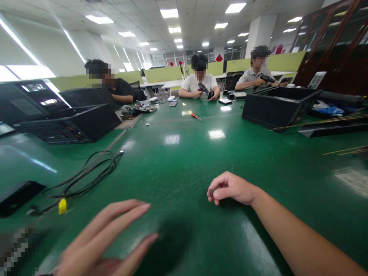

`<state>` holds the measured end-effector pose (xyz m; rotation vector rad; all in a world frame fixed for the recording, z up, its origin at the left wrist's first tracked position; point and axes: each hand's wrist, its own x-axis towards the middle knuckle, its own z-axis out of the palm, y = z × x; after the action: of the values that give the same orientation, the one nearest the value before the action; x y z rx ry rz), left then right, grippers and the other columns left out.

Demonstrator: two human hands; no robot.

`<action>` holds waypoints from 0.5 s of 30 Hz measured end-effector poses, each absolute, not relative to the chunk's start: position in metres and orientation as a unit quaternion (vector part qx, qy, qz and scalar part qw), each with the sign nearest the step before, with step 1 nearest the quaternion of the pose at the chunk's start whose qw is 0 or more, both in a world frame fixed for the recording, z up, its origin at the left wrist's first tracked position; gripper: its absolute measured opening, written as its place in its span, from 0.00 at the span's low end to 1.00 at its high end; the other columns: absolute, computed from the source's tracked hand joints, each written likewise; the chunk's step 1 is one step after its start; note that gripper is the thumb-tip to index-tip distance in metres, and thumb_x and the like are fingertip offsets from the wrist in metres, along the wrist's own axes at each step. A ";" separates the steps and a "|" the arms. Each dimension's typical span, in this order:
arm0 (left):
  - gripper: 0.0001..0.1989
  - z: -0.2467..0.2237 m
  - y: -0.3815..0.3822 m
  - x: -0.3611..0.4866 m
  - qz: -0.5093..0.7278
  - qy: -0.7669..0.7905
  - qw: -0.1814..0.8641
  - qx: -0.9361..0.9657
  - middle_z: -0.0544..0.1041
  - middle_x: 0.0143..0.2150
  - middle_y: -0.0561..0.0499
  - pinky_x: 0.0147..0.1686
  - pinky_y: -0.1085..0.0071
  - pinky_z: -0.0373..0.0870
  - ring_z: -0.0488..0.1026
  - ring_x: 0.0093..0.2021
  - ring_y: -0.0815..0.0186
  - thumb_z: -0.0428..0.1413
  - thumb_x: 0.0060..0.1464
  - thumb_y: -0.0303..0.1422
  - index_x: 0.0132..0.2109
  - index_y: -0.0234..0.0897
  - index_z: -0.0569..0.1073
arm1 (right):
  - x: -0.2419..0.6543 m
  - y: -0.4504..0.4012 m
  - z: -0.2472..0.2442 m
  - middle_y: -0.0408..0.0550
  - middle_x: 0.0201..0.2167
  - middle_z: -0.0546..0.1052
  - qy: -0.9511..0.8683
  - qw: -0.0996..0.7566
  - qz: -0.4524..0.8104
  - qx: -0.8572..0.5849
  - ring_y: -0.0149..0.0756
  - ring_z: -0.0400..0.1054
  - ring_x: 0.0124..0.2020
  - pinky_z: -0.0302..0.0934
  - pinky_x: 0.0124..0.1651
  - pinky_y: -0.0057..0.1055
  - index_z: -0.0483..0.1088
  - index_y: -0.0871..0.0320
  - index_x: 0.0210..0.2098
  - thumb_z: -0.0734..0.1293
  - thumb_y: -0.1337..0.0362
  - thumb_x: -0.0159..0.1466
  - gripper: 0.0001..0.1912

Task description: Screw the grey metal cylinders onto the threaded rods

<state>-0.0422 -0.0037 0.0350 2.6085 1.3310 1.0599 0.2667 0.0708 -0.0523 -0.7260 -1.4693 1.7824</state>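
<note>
My left hand [106, 237] hovers over the near part of the green table [172, 165], fingers stretched and thumb apart, with nothing between them. Further right, my right hand [230, 188] is closed, thumb against curled fingers, just over the tabletop. Between its fingertips shows a small dark piece [212, 191], too small to name. To the left of my left hand lies a loop of black cable [86, 172] with a yellow tag [62, 206].
Black computer cases [71, 122] stand at the left, and another open case [276, 105] at the right. A red screwdriver [196, 116] lies towards the far side. Three people sit around the table; two hold power drills [203, 88]. A black part [20, 195] lies at left.
</note>
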 end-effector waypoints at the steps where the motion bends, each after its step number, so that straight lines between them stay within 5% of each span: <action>1: 0.26 0.036 0.004 -0.030 0.294 0.391 0.011 0.872 0.76 0.55 0.51 0.42 0.65 0.78 0.77 0.46 0.59 0.61 0.54 0.39 0.60 0.54 0.69 | 0.267 0.069 -0.051 0.51 0.33 0.81 -0.577 0.315 0.710 -0.251 0.32 0.73 0.28 0.66 0.35 0.30 0.80 0.63 0.37 0.76 0.59 0.55 0.14; 4: 0.29 0.029 0.031 0.016 0.237 0.281 0.059 0.928 0.73 0.58 0.43 0.49 0.60 0.75 0.74 0.53 0.55 0.65 0.50 0.36 0.60 0.45 0.70 | 0.267 0.066 -0.047 0.50 0.35 0.81 -0.602 0.269 0.724 -0.200 0.32 0.73 0.32 0.66 0.39 0.30 0.80 0.63 0.39 0.77 0.60 0.55 0.15; 9: 0.10 0.008 0.053 0.062 0.320 0.199 0.133 0.917 0.79 0.46 0.46 0.44 0.62 0.73 0.76 0.44 0.61 0.64 0.53 0.32 0.44 0.43 0.79 | 0.268 0.068 -0.046 0.48 0.35 0.81 -0.608 0.279 0.717 -0.195 0.35 0.73 0.37 0.65 0.45 0.32 0.81 0.63 0.37 0.78 0.59 0.53 0.15; 15: 0.12 0.002 0.049 0.052 0.356 0.178 0.189 0.898 0.81 0.42 0.46 0.41 0.65 0.74 0.78 0.41 0.62 0.66 0.51 0.28 0.44 0.41 0.79 | 0.264 0.068 -0.051 0.45 0.29 0.81 -0.596 0.253 0.731 -0.214 0.32 0.72 0.31 0.66 0.42 0.31 0.81 0.63 0.38 0.78 0.60 0.52 0.17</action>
<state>0.0522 0.0491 0.0024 2.5246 0.5016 1.0003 0.2641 0.0676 -0.0512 -0.5809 -1.6206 1.9887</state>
